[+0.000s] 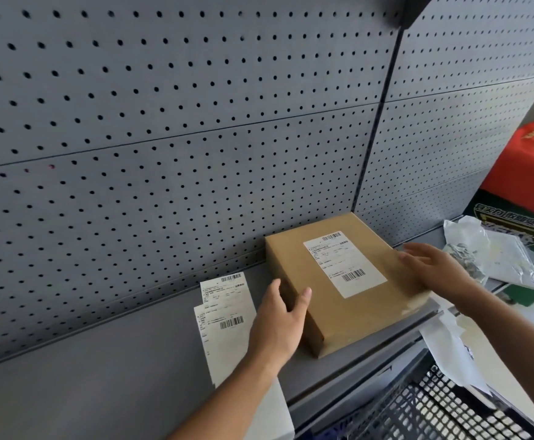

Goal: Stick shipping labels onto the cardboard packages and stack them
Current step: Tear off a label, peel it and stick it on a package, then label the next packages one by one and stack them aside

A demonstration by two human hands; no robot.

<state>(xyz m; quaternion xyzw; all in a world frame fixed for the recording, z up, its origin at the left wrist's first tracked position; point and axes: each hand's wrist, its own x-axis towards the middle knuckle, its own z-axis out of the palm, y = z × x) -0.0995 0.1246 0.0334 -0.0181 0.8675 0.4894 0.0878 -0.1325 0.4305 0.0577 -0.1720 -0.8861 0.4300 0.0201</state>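
Pegboard wall point(164, 122), grey, at back. Shelf point(116, 360), grey. Cardboard package point(360, 312), 1 pc, flat at shelf front edge, rt part; shipping label point(345, 263) stuck on top. L hand point(280, 322): fingers near-straight vs package's left side, thumb on top edge, no clasp. R hand point(433, 265): fingers straight, resting on package's rt edge. Loose labels point(227, 312), 2, overlapping, just left of package.

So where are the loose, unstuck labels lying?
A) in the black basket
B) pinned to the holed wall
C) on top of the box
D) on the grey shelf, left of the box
D: the loose labels lie flat on the grey shelf, left of the box, next to the left hand.
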